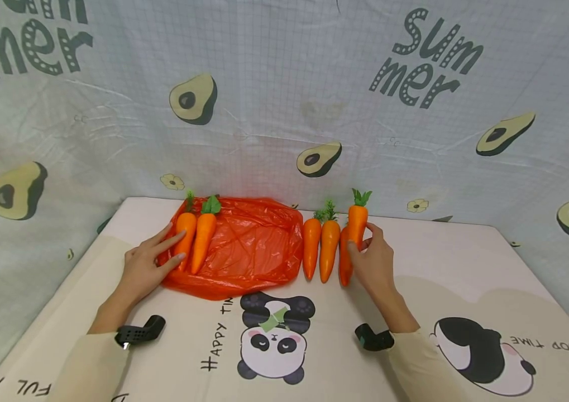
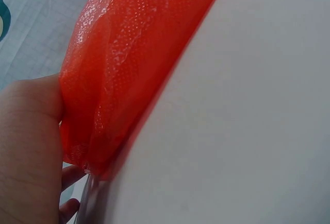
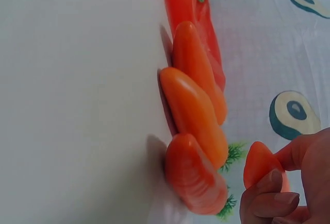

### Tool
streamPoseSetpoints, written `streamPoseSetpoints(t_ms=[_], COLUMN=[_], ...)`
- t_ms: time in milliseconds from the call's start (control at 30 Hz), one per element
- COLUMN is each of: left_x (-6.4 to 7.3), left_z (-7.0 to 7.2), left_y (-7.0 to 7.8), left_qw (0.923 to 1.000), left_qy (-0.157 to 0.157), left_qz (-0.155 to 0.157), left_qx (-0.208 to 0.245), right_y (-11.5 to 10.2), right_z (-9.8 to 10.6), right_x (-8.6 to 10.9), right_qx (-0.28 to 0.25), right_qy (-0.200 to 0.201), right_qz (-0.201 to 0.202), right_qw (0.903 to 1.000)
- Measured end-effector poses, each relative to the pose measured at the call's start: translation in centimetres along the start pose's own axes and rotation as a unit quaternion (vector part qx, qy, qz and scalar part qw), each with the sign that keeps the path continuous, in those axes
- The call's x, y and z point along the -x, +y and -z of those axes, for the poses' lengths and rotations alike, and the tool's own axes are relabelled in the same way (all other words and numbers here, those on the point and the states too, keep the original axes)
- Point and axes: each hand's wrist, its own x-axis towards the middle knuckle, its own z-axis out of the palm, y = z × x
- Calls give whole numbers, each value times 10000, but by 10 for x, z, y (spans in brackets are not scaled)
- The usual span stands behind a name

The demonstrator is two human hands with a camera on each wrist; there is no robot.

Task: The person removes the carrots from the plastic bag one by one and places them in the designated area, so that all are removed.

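In the head view, my right hand [image 1: 376,259] pinches a carrot [image 1: 358,219] with a green leafy top, its body overlapping another carrot [image 1: 345,262] on the table. The right wrist view shows its fingertips around the held carrot's tapered end [image 3: 260,165]. To the left of these lie two more carrots [image 1: 330,251], side by side. My left hand [image 1: 143,268] is at the left edge of a red plastic bag [image 1: 251,251], fingers extended over the outer carrot [image 1: 186,226]. Beside that one, a second carrot [image 1: 205,234] also lies on the bag.
A pale tablecloth [image 1: 274,312] printed with a panda and a dog covers the table. Behind it hangs a light curtain [image 1: 254,111] with avocado prints. Dark wrist cameras [image 1: 374,338] sit at both sleeves.
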Motion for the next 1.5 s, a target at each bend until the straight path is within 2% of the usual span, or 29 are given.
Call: streamPoseSetpoints(t_ms=[800,1500], left_x=[0,0], left_z=[0,1], left_y=[-1,1], left_qw=[10000,9999], left_qy=[-31,-106], left_qz=[40,100], left_qx=[-39,4], right_y=[32,38], right_z=[18,18], right_x=[6,6], right_qx=[403,662], right_qy=[-170,-608], right_qz=[-365,-547], right_qw=[9984,9945])
